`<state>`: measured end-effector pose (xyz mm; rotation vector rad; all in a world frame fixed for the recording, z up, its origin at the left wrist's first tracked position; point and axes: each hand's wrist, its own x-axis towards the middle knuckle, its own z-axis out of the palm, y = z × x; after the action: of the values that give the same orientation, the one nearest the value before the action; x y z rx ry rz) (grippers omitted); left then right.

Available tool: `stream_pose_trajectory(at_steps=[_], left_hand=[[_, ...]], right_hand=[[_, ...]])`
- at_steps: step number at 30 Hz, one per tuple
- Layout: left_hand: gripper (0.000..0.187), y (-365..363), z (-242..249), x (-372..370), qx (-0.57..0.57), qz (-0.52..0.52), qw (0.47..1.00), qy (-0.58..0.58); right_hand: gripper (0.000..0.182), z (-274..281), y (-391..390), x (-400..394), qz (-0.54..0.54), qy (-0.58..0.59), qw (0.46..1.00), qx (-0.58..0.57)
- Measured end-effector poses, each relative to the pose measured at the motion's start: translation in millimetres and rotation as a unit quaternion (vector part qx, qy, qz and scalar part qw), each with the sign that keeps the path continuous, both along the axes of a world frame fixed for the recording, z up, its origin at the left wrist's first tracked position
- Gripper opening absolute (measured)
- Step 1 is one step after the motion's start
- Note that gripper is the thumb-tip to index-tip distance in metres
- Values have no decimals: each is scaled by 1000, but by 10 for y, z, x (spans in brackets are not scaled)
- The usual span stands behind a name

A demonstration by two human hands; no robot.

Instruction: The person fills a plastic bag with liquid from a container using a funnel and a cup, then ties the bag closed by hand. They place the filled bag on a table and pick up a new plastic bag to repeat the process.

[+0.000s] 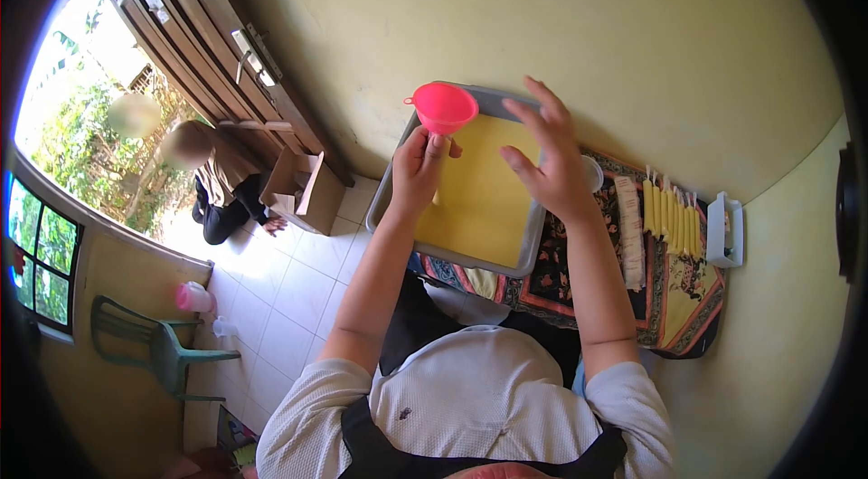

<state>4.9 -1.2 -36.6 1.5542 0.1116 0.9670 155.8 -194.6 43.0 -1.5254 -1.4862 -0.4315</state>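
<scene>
My left hand (419,170) is wrapped round the neck of a pink funnel (445,105), holding it upright over a grey tray (527,267). Yellow liquid (479,199) fills much of the tray. Something pale hangs below my left hand, too blurred to name. To the right, my right hand (548,153) is raised over the tray's right side with its fingers spread and nothing in them. A round clear container (591,173) stands just beyond my right wrist.
Filled yellow tubes (669,217), a pale bundle (628,230) and a white holder (724,230) lie on the patterned cloth (674,307) at right. A person (221,176) sits by the cardboard box (307,194) near the door. A green chair (167,352) stands lower left.
</scene>
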Motion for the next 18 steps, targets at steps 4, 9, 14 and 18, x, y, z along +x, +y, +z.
stream_pose_trajectory(at_steps=[4, 9, 14, 18], left_hand=[[32, -26, 5, 50, -36, -30, 999, 0], [33, -124, 264, 45, -49, -18, 998, 43], [37, -13, 705, 46, 90, 32, 974, 206], [45, 65, 912, 92, 251, 43, 909, 331]], right_hand=[[37, 190, 402, -141, -2, -84, 996, -11], [21, 282, 469, -11, 0, -61, 998, 29], [23, 398, 126, 209, -51, -16, 995, 87], [24, 223, -230, 393, -81, 5, 994, 68]])
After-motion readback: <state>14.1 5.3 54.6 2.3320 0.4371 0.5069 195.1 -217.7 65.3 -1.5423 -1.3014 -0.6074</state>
